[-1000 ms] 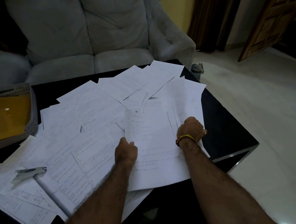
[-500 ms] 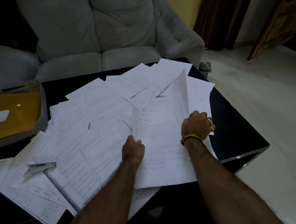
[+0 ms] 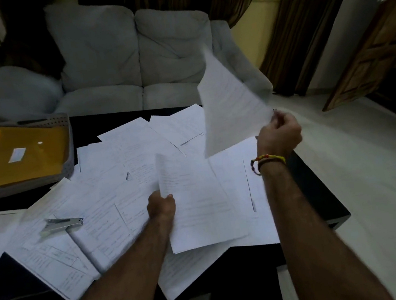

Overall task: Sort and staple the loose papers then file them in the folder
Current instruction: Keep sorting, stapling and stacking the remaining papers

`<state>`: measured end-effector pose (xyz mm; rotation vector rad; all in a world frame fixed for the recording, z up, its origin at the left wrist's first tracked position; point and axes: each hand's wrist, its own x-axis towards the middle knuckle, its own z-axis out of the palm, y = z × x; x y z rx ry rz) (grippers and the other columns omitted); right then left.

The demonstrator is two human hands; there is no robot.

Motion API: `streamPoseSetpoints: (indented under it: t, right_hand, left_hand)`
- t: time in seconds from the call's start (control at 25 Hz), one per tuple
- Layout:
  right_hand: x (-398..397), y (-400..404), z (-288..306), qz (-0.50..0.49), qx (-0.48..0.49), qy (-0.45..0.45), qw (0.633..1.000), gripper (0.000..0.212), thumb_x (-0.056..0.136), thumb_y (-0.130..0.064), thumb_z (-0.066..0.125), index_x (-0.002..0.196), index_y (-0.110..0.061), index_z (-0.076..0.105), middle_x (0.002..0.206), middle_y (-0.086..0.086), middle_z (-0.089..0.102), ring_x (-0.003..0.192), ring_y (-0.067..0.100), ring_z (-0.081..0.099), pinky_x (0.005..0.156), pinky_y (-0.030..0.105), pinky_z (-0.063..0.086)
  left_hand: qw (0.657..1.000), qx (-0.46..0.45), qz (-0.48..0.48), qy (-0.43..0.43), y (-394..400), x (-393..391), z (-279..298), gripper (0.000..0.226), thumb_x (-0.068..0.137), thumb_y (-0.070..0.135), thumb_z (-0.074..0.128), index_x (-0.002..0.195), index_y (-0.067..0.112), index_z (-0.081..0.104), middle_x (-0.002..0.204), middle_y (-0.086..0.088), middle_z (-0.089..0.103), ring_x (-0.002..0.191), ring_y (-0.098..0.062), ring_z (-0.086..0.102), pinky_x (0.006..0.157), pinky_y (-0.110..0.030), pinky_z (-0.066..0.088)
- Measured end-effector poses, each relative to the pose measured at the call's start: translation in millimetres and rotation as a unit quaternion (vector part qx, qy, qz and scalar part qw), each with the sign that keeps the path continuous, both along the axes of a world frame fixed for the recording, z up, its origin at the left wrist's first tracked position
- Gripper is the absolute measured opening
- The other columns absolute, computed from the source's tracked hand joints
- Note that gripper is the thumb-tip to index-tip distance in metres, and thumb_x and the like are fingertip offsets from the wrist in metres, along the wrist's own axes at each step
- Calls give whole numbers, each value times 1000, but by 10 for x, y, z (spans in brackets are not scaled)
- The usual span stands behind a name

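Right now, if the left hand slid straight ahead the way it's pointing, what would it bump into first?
Probably more loose papers spread beyond the sheet the left hand grips. Farther on looks like bare table, then the sofa; depth is unclear.

Motion blur smears the raised sheet [image 3: 231, 105] pinched in the right hand [image 3: 279, 134] at upper right of the frame, its writing unreadable. Handwriting on the scattered papers [image 3: 121, 185] across the black table [image 3: 324, 198] is too small to read. The left hand [image 3: 161, 205] hides its fingers under a sheaf [image 3: 199, 205]. The yellow folder [image 3: 11, 154] is cut off at the left edge, its white label [image 3: 17, 154] illegible.
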<state>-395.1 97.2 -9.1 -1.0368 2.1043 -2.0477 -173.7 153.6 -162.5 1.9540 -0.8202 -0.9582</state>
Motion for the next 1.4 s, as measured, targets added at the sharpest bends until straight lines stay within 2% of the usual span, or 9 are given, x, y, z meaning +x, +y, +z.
streamPoseSetpoints:
  t: [0.12, 0.24, 0.48, 0.64, 0.72, 0.8, 0.92, 1.16, 1.4]
  right_hand:
    - [467, 82, -481, 103, 114, -110, 982, 21, 85, 0, 56, 91, -10, 73, 88, 11, 71, 70, 31, 69, 63, 45, 61]
    - [937, 352, -1005, 176, 234, -170, 941, 21, 80, 1, 55, 86, -7, 74, 83, 11, 72, 57, 32, 68, 56, 44, 60]
    - [1189, 761, -1444, 200, 407, -95, 886, 23, 78, -4, 59, 96, -5, 72, 101, 18, 71, 100, 36, 64, 82, 32, 50]
    - [1201, 700, -1409, 214, 450, -44, 866, 19, 81, -7, 61, 98, -2, 69, 106, 19, 69, 105, 36, 62, 84, 32, 48]
    - [1200, 681, -1402, 222, 464, -20, 857, 20, 82, -7, 61, 99, 0, 70, 107, 19, 69, 106, 35, 62, 83, 30, 47]
    - [1200, 660, -1418, 240, 480, 4, 844, 15, 81, -8, 61, 91, 0, 71, 94, 18, 69, 98, 35, 64, 77, 26, 45]
    - [1190, 611, -1451, 263, 486, 26, 833, 12, 80, -15, 64, 75, -5, 66, 72, 12, 59, 84, 32, 62, 76, 29, 48]
    - [1124, 364, -1351, 203, 421, 151, 871, 30, 89, -29, 60, 112, -11, 65, 122, 13, 59, 116, 35, 52, 94, 41, 44]
    - [1136, -59, -1437, 187, 490, 240, 817, 45, 90, -38, 62, 122, -7, 56, 128, 15, 51, 121, 38, 45, 94, 51, 43]
  left_hand:
    - [999, -16, 44, 1, 17, 347, 72, 29, 89, 17, 59, 114, 4, 65, 112, -16, 67, 99, -34, 63, 80, -32, 49]
    - [998, -16, 56, -3, 90, 732, 44, 30, 90, 17, 58, 115, 2, 63, 111, -18, 66, 98, -36, 62, 77, -32, 48]
    - [998, 8, 55, -4, 199, 1067, -169, 34, 94, 17, 54, 120, -4, 60, 121, -22, 62, 110, -37, 58, 91, -35, 47]
    - [995, 18, 94, 41, 152, 1014, -87, 58, 102, 41, 30, 122, -6, 57, 126, -27, 57, 115, -41, 54, 96, -38, 42]
    - [994, 25, 95, 44, 150, 989, -51, 66, 98, 53, 36, 120, -5, 58, 123, -24, 59, 112, -40, 56, 93, -37, 44]
    - [998, 38, 56, 8, 168, 981, -54, 50, 93, 40, 55, 120, -2, 55, 124, -20, 60, 113, -37, 57, 90, -33, 45]
    - [999, 30, 32, -32, 229, 971, -115, 33, 89, 16, 56, 118, 2, 53, 123, -16, 60, 110, -33, 57, 84, -30, 45]
    - [998, -8, 36, -47, 297, 916, -72, 33, 85, 11, 49, 118, 7, 47, 116, -14, 61, 99, -32, 58, 76, -32, 45]
    - [977, -27, 37, -210, 380, 857, -229, 45, 84, 27, 53, 126, 15, 40, 107, -13, 65, 92, -36, 61, 72, -38, 49]
